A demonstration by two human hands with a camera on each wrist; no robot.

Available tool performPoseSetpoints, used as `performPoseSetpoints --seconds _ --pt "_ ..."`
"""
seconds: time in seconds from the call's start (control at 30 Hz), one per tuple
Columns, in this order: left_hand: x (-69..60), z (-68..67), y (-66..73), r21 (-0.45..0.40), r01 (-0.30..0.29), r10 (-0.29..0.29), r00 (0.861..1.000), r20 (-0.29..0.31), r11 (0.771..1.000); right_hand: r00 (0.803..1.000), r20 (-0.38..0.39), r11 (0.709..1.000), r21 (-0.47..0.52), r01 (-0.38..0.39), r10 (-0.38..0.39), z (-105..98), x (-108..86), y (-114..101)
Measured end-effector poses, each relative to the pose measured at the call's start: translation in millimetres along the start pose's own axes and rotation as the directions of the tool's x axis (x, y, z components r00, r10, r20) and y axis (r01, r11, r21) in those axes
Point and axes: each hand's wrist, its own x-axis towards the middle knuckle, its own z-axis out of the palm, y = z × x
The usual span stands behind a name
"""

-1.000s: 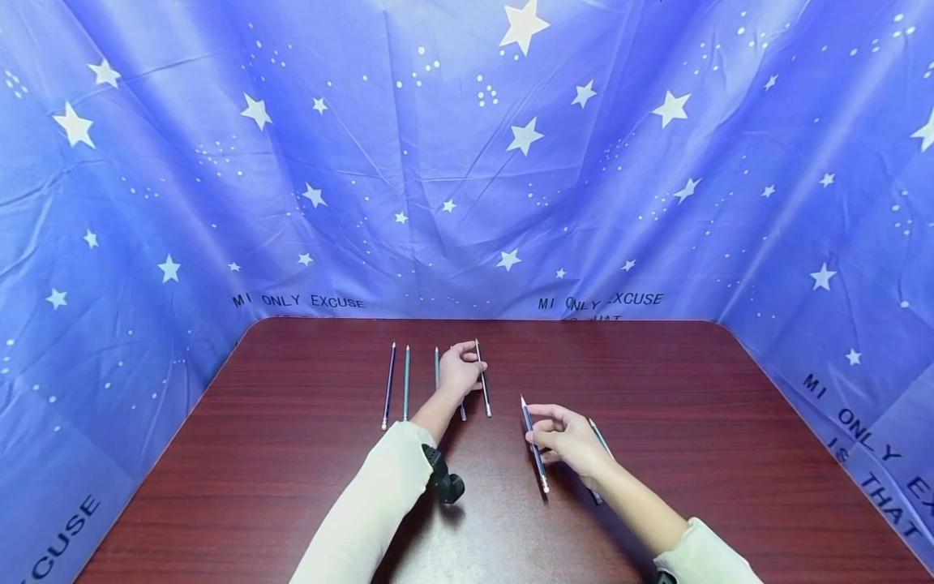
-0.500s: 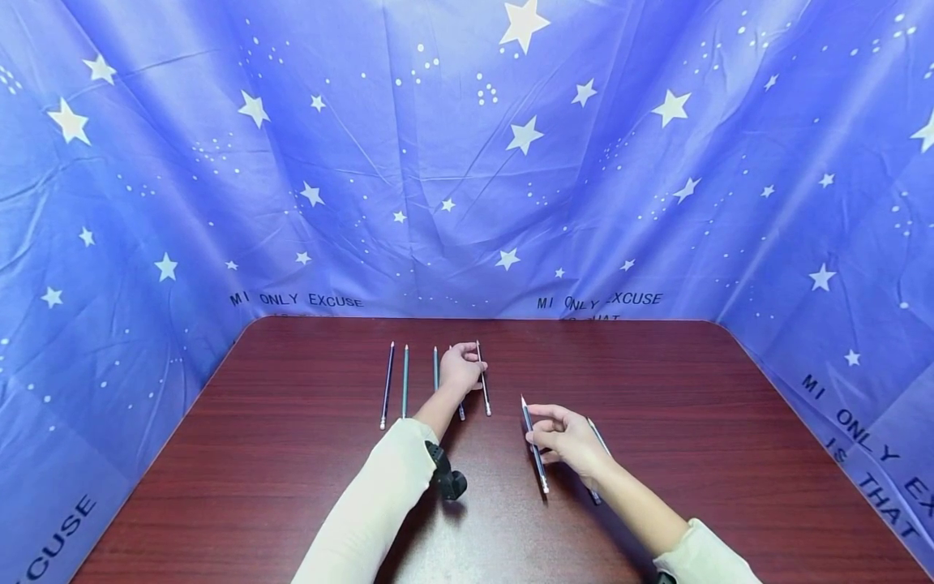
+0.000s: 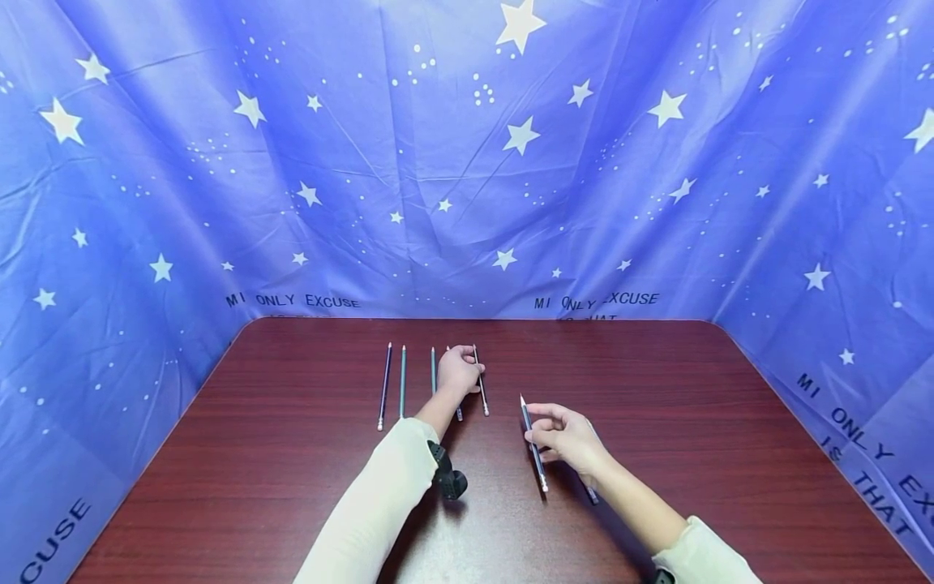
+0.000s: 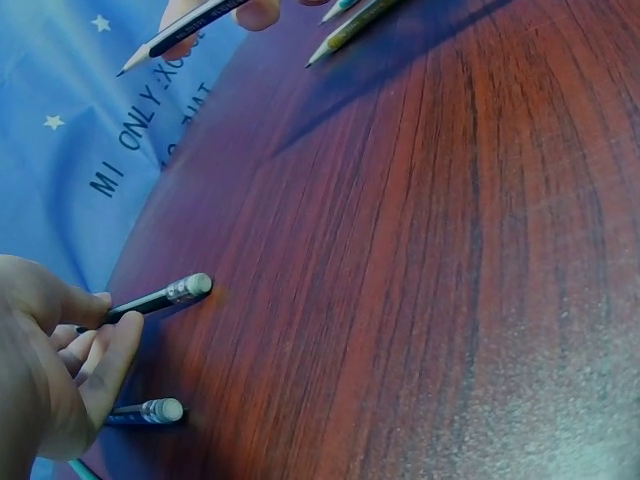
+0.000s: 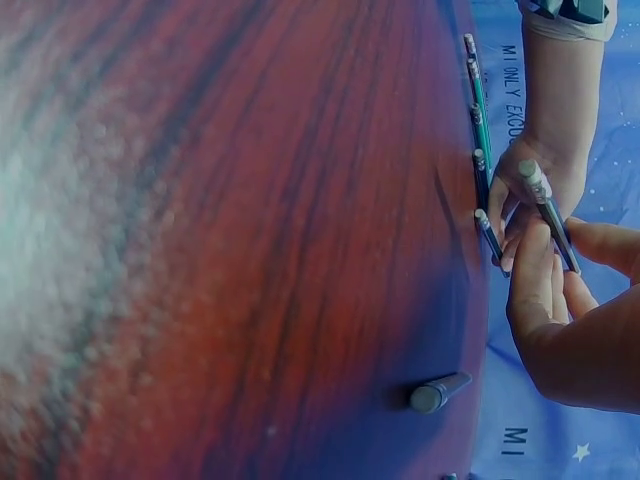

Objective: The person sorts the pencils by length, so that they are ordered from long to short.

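My left hand (image 3: 460,371) pinches a dark pencil (image 3: 481,388) at the far middle of the table; the eraser end points toward me. Part of a blue pencil (image 3: 460,413) lies beneath that hand, its middle hidden. To its left are two teal pencils (image 3: 403,381) and a dark purple-blue one (image 3: 384,388), tips facing away. On the right, my right hand (image 3: 572,444) holds a dark blue pencil (image 3: 535,448) between thumb and fingers, its sharpened tip pointing away and raised off the table in the left wrist view. Behind this hand lie further pencils (image 4: 350,32), partly covered.
The dark red wood-grain table (image 3: 292,487) ends at a blue star-patterned curtain (image 3: 438,162) on the back and sides. Below the right hand, one pencil's eraser end (image 5: 428,398) shows on the table. A black wrist camera (image 3: 448,478) sits at the left cuff.
The head view has drifted slightly. Both hands stay in nearly the same places, each with its pencil; the pencil in the left hand has shifted very little.
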Motion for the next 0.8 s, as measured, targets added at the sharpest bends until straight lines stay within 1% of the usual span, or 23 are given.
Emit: performPoseSetpoints --seconds 0.23,0.3,0.37,0.53,0.73,0.8 --pt "2.0 1.1 -0.1 0.045 0.002 -0.003 1.0 0.01 0.999 1.0 0.004 1.0 0.012 -0.005 0.005 -0.6 2.0 -1.1" --pt "2.4 1.2 -0.5 0.06 -0.004 0.003 1.0 0.016 0.998 1.0 0.006 1.0 0.011 -0.004 0.004 -0.9 2.9 -1.1" --pt "2.9 1.6 -1.5 0.095 -0.017 0.014 1.0 0.027 0.995 1.0 0.0 1.0 0.015 -0.008 0.008 -0.8 3.5 -0.9" --pt "2.7 3.0 -3.0 0.199 -0.054 0.045 0.998 0.047 0.978 1.0 -0.002 1.0 0.019 -0.002 0.002 -0.4 4.4 -0.7" --pt "2.1 2.5 0.4 0.271 -0.053 0.039 0.998 0.057 0.961 1.0 0.002 1.0 0.024 -0.001 0.001 -3.8 8.6 -2.3" --pt "2.5 2.3 1.1 0.281 -0.048 0.031 0.997 0.064 0.959 1.0 -0.003 1.0 0.023 -0.001 0.001 -5.4 11.2 -3.4"
